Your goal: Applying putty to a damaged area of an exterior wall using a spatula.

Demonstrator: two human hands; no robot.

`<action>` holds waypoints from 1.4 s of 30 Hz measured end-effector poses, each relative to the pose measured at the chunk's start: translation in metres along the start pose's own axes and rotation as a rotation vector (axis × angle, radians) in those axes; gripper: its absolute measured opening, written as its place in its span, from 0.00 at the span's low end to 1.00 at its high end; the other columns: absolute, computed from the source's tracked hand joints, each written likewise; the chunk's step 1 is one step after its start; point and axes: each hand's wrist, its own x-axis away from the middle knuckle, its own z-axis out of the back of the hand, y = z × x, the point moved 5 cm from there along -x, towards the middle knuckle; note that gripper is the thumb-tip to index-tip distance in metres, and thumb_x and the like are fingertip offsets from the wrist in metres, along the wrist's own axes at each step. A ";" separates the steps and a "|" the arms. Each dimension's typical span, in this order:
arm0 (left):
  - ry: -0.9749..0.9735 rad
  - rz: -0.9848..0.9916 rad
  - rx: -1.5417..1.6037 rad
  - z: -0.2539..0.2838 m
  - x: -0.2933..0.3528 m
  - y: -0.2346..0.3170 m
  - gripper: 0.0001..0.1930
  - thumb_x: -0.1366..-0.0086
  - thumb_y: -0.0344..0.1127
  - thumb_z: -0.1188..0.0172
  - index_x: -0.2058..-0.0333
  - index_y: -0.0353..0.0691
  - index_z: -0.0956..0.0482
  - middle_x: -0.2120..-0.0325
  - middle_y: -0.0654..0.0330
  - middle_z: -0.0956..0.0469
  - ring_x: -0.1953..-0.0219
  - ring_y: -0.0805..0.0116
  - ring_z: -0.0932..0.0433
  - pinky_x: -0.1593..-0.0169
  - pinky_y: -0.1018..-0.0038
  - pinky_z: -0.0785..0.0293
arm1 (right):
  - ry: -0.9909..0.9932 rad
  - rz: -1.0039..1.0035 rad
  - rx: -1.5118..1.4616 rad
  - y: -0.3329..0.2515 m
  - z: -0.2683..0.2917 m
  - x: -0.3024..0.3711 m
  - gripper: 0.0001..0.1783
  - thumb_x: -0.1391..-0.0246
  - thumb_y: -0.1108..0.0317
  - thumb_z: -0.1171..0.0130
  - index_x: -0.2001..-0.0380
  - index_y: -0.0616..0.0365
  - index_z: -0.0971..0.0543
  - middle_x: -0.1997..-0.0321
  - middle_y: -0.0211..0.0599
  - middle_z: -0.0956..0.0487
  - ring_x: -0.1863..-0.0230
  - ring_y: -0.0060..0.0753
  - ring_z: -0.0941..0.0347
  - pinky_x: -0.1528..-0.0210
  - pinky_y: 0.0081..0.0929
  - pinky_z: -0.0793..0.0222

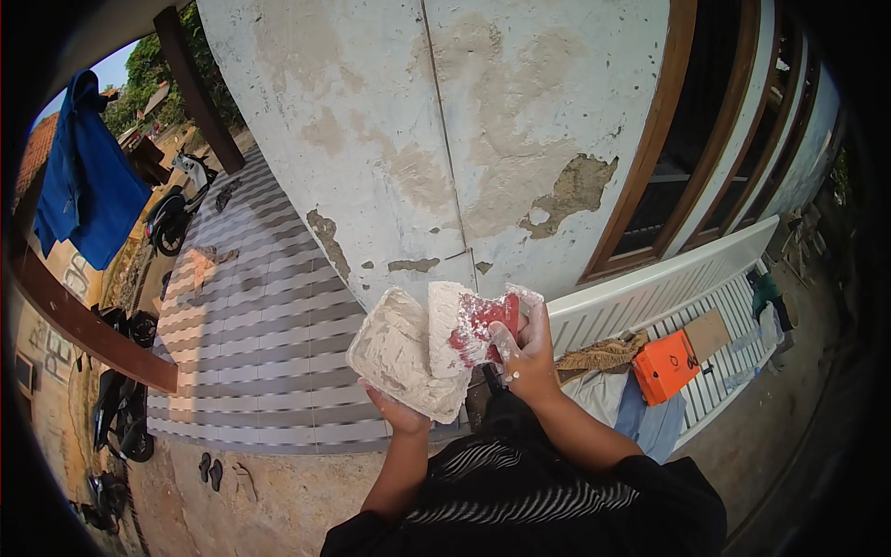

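Observation:
My left hand [401, 410] supports a squarish tray [444, 415] from below, its fingers mostly hidden under it. Pale, creamy putty [394, 339] fills the tray and coats its rim. In my right hand [531, 351] is a red putty scraper [497, 314], gripped between thumb and fingers. A thick layer of putty covers the scraper's left part, which lies over the tray's right side. White smears mark the fingers of both hands. Just ahead stands a pale wall [371, 121] with dull putty patches and a rough flaked spot [580, 186].
Right of me, a white slatted bench [668, 278] runs along the wall under brown-framed windows [682, 139], holding an orange bag [665, 368], cardboard and cloths. A striped tiled floor [278, 343] lies left, with a brown post [93, 320], hanging blue garment [93, 176] and motorbikes [121, 413] beyond.

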 end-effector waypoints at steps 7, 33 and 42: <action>-0.020 -0.040 0.075 -0.005 0.002 0.010 0.39 0.34 0.67 0.63 0.32 0.48 0.51 0.32 0.57 0.49 0.32 0.51 0.47 0.32 0.51 0.49 | 0.017 0.172 0.108 -0.030 0.006 -0.008 0.26 0.41 0.80 0.48 0.41 0.64 0.41 0.54 0.41 0.24 0.54 0.24 0.26 0.49 0.23 0.31; 0.055 -0.030 -0.050 -0.018 0.021 -0.006 0.37 0.32 0.65 0.64 0.33 0.46 0.47 0.35 0.55 0.43 0.36 0.52 0.40 0.35 0.53 0.41 | -0.435 0.988 0.880 -0.069 -0.016 -0.006 0.19 0.67 0.77 0.35 0.65 0.61 0.21 0.65 0.44 0.19 0.71 0.44 0.21 0.70 0.34 0.26; 0.033 -0.071 0.138 -0.028 -0.002 0.010 0.40 0.34 0.68 0.65 0.32 0.49 0.51 0.32 0.58 0.49 0.32 0.50 0.47 0.32 0.50 0.49 | -0.397 0.293 0.735 -0.043 0.006 -0.001 0.17 0.48 0.70 0.38 0.58 0.70 0.28 0.75 0.51 0.22 0.74 0.53 0.23 0.70 0.36 0.29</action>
